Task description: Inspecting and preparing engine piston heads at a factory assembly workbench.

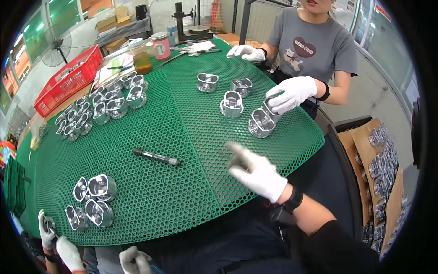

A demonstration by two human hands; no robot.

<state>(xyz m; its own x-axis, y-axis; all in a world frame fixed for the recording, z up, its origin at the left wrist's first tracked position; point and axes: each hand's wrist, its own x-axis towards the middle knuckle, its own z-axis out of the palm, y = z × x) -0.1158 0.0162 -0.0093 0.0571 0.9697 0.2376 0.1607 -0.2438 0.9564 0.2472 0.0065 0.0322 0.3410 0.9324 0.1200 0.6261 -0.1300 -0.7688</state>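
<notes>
My right hand (258, 174), in a white glove with greyish fingertips, hovers over the green perforated mat (150, 201) near its front edge. Its fingers are apart and hold nothing. At the lower edge my left hand (135, 260), also gloved, has its fingers curled; whatever they hold, if anything, is hidden. Nearest my right hand stands a silver engine piston (261, 123), touching another one under a co-worker's gloved hand (292, 94). Three more pistons, one of them this piston (232, 104), stand just beyond. A black-and-grey marker pen (157, 157) lies mid-mat.
Several pistons (99, 213) stand at front left, more (116, 108) at back left by a red crate (68, 82). Another person's gloved hands (47, 230) hold a piston at lower left. Jars (139, 57) stand at the back; a piston-filled box (381, 169) is at right.
</notes>
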